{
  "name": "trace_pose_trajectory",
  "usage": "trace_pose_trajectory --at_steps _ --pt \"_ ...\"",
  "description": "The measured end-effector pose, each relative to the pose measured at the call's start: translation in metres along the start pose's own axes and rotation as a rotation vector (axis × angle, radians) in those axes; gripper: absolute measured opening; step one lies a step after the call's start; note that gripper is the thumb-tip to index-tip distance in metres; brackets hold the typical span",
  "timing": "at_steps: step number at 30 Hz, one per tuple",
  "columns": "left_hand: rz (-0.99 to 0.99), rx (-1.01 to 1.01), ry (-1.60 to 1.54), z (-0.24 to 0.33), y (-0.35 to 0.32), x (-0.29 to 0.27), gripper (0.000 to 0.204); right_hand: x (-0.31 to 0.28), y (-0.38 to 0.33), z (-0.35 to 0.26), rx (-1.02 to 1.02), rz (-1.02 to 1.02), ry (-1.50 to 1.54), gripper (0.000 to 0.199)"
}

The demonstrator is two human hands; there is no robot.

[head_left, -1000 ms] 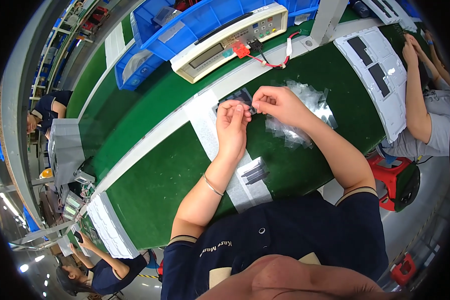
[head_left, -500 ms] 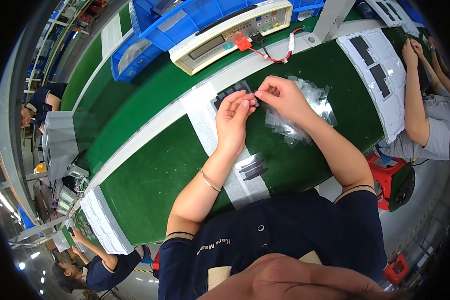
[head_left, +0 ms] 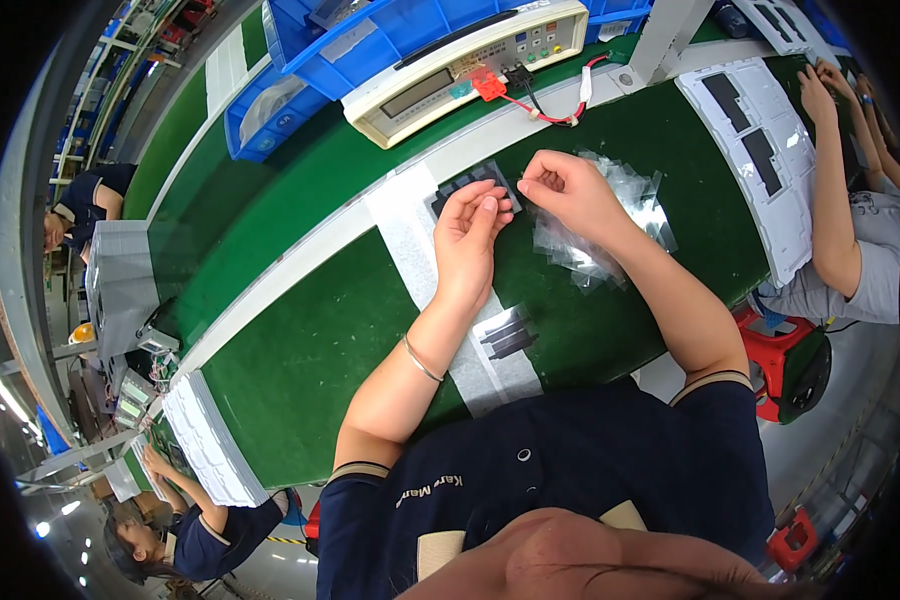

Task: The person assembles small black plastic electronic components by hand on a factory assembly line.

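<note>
- Nearest the body, at 12 o'clock, we are seeing a group of dark strips lying on the white band that is crossing the green worktop.
- Beyond it, toward 11 o'clock, the left hand is curling its fingers beside the thumb; we cannot tell whether it is pinching anything.
- At 2 o'clock from that, the right hand is pressing thumb and forefinger together; whether anything thin is sitting between is too small to tell.
- Its fingertips are standing slightly farther from the left ones than half a second ago; we are judging that the hands are separating, perhaps after a pull or release.
- At the right forearm's edge, clear films are overlapping in a pile.
- At 12 o'clock from the left hand, a second strip set is lying partly hidden behind its fingers.
- Farthest, a bench meter is standing at 12 o'clock.
</note>
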State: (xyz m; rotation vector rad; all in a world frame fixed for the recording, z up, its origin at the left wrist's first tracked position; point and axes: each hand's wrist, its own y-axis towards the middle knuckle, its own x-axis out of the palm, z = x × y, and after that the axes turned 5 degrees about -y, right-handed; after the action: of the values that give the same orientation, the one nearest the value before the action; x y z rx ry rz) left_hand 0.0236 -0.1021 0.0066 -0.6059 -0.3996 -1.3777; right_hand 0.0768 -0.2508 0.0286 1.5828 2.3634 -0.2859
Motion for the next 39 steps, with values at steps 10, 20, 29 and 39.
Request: trace_pose_trajectory --at_steps 10,20,29,39 --pt "-0.008 0.001 0.015 0.001 -0.001 0.002 0.018 0.0 -0.002 0.0 -0.019 -0.012 0.02 0.013" --pt "-0.03 0.019 0.049 0.0 -0.003 0.0 0.02 0.001 -0.002 0.001 -0.046 -0.008 0.048 0.012" --pt "-0.04 -0.005 -0.066 0.003 -0.001 -0.002 0.027 0.003 0.001 0.004 -0.058 -0.007 0.046 0.013" --pt "-0.025 -0.017 -0.013 -0.005 0.0 -0.002 0.023 0.005 -0.003 0.012 -0.145 0.019 0.124 0.008"
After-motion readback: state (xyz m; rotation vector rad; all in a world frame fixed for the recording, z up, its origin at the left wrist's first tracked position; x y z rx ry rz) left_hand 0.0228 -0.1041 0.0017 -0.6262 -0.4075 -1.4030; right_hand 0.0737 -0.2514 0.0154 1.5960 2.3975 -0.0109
